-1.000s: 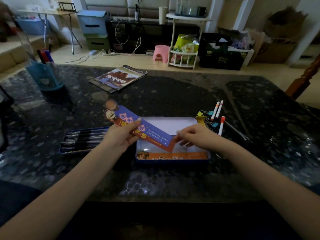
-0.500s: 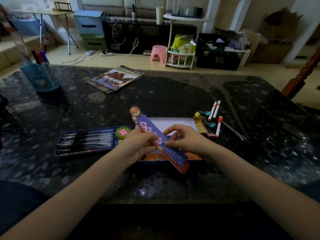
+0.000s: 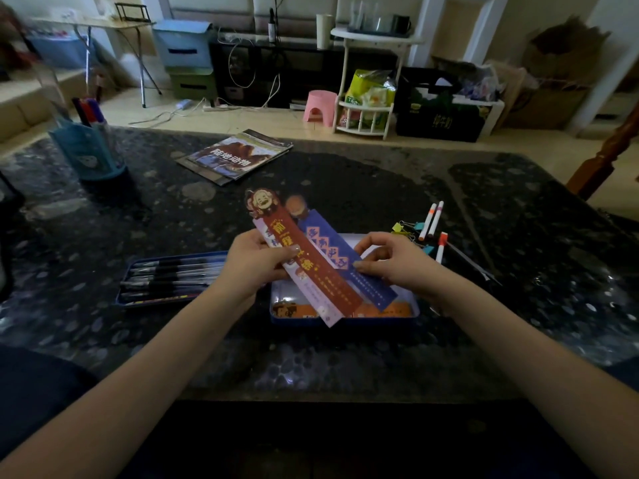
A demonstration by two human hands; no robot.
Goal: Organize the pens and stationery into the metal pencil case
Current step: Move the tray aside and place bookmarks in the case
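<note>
Two hands fan flat card bookmarks above the open metal pencil case.

The left hand [image 3: 254,262] pinches the red bookmark [image 3: 311,261] and a pale one mostly hidden beneath it; the right hand [image 3: 394,262] pinches the blue bookmark [image 3: 340,252]. They cover much of the pencil case [image 3: 287,299], a shallow glossy tin on the speckled stone table [image 3: 345,188]. Its other tray [image 3: 173,274], left, holds slim black pens, partly hidden by the left wrist.

Between your hands you hold three long bookmarks fanned out: a red bookmark [image 3: 311,261] on top, a pale lilac bookmark [image 3: 313,292] under it, a blue bookmark [image 3: 349,267] towards your right. Beneath them lies the open tin half [image 3: 345,318]; left of your left hand, the other half [image 3: 138,288] holds black pens [image 3: 173,273].
</note>
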